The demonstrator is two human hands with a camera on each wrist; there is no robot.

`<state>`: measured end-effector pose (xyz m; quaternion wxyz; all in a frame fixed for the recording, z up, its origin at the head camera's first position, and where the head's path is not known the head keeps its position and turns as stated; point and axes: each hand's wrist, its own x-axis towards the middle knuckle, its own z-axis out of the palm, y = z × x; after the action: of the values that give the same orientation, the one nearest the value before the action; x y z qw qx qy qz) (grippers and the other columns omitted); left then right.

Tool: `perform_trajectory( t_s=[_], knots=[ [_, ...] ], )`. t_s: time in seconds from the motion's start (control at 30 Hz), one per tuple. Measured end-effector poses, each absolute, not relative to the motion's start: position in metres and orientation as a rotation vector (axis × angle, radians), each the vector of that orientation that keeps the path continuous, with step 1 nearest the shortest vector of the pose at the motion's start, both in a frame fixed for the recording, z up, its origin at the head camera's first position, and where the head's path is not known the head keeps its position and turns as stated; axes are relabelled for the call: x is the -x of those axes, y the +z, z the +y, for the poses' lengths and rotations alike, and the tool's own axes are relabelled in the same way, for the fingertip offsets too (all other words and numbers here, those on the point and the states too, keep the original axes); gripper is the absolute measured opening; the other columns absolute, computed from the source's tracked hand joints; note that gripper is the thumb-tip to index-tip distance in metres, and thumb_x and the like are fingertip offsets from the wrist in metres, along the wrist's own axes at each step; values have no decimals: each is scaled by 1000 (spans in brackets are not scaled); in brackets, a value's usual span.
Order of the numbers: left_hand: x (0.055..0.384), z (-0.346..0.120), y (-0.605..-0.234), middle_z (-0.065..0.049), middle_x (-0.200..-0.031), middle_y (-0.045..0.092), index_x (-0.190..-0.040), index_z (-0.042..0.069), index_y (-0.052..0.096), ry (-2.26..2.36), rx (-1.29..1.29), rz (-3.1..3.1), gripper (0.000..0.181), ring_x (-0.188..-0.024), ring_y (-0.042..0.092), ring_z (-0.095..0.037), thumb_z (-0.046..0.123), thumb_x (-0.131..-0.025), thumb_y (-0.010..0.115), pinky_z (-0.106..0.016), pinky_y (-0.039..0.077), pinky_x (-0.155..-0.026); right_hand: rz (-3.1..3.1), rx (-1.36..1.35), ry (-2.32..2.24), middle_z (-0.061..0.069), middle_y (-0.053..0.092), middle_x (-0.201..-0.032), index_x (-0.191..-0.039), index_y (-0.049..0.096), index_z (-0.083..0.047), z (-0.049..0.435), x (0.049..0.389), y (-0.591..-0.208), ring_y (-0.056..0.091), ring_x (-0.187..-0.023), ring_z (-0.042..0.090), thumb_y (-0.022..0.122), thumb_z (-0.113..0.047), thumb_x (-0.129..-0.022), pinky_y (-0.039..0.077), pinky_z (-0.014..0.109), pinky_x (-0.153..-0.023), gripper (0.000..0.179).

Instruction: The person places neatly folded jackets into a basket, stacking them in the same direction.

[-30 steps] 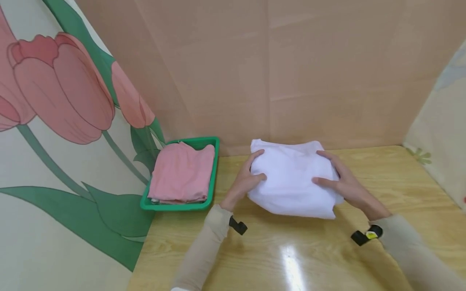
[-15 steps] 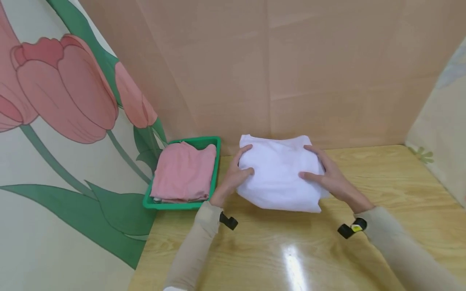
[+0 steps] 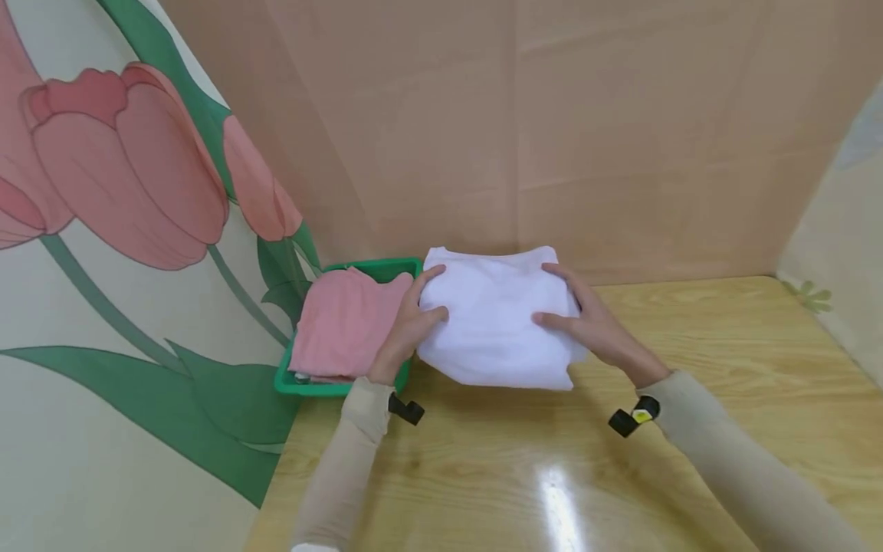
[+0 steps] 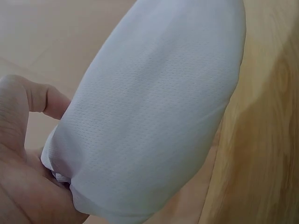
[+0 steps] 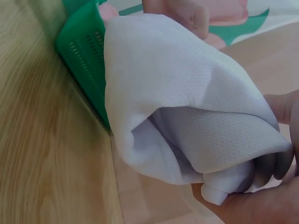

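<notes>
A folded white garment [image 3: 493, 322] of fine mesh-like cloth is held up above the wooden table, a shadow below it. My left hand [image 3: 416, 314] grips its left side, thumb on top and fingers partly hidden beneath. On the opposite side my right hand [image 3: 593, 322] grips it the same way. Folded layers of the white garment [image 5: 187, 112] show at its end in the right wrist view. Just left of my left hand is a green basket [image 3: 313, 389] with a folded pink garment [image 3: 345, 318] in it; the left hand and forearm overlap its right side.
The wooden table [image 3: 724, 368] runs up to a brown cloth backdrop [image 3: 586, 138]. A wall panel with painted tulips [image 3: 159, 176] stands along the left side, close to the basket. Another pale panel [image 3: 841, 253] borders the table on the right.
Both hands have carried the white garment leftward and slightly farther back, toward the green basket. The grip looks the same, and the basket with the pink garment has stayed in place.
</notes>
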<state>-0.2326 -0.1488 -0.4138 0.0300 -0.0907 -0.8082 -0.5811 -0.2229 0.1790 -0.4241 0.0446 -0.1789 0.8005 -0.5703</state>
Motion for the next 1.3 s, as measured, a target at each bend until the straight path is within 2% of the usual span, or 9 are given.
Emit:
perform_trajectory(
  t_s=[0.2, 0.37, 0.5, 0.7, 0.8, 0.93, 1.0, 1.2, 1.3],
  knots=[
    [232, -164, -402, 4, -162, 39, -148, 51, 55, -1795, 198, -2524, 78, -143, 38, -31, 8, -84, 65, -63, 35, -112, 2418, 563, -1791, 14, 21, -173, -169, 28, -32, 162, 232, -420, 35, -146, 43, 80, -25, -97, 42, 64, -109, 89],
    [229, -185, -393, -1, -164, 36, -151, 48, 52, -1817, 223, -2530, 78, -138, 39, -35, 7, -85, 62, -56, 41, -103, 2393, 581, -1815, 17, 27, -169, -168, 29, -32, 142, 238, -417, 42, -138, 43, 80, -22, -97, 50, 56, -100, 88],
    [229, -199, -385, -4, -165, 36, -152, 45, 52, -1782, 227, -2525, 78, -139, 39, -36, 5, -85, 62, -57, 40, -103, 2386, 572, -1829, 17, 28, -169, -167, 30, -33, 125, 241, -415, 44, -137, 44, 79, -22, -97, 52, 60, -99, 87],
    [233, -216, -381, -9, -167, 37, -154, 38, 54, -1689, 211, -2522, 78, -143, 37, -39, 3, -85, 63, -62, 37, -111, 2416, 589, -1867, 17, 28, -171, -166, 32, -27, 104, 245, -414, 39, -145, 44, 78, -18, -97, 39, 73, -113, 84],
    [233, -226, -380, -8, -170, 33, -154, 38, 54, -1655, 160, -2523, 77, -149, 31, -39, 4, -86, 64, -65, 35, -113, 2414, 626, -1882, 16, 28, -172, -166, 33, -24, 91, 248, -413, 36, -149, 43, 77, -16, -97, 34, 74, -117, 83],
    [233, -239, -377, -8, -172, 32, -155, 37, 54, -1613, 114, -2532, 76, -152, 28, -40, 6, -87, 66, -69, 31, -117, 2407, 622, -1889, 13, 29, -173, -165, 35, -26, 77, 252, -413, 36, -151, 41, 78, -17, -96, 32, 73, -118, 82],
    [232, -246, -376, -8, -169, 34, -156, 39, 52, -1575, 100, -2556, 76, -149, 31, -40, 7, -89, 66, -70, 31, -117, 2403, 619, -1890, 12, 31, -172, -164, 36, -27, 71, 255, -414, 37, -151, 40, 79, -18, -95, 32, 72, -119, 82],
    [231, -267, -369, -8, -166, 44, -155, 43, 54, -1334, 13, -2612, 76, -140, 43, -39, 12, -87, 67, -69, 38, -113, 2387, 650, -1882, 11, 33, -170, -164, 36, -31, 51, 261, -408, 39, -148, 39, 80, -21, -95, 38, 70, -116, 82],
    [232, -276, -366, -9, -169, 40, -156, 35, 54, -1467, -8, -2563, 77, -144, 39, -40, 5, -86, 66, -68, 33, -117, 2343, 654, -1881, 12, 33, -169, -164, 34, -33, 41, 264, -405, 41, -145, 41, 80, -21, -95, 45, 69, -110, 83]
  ],
)
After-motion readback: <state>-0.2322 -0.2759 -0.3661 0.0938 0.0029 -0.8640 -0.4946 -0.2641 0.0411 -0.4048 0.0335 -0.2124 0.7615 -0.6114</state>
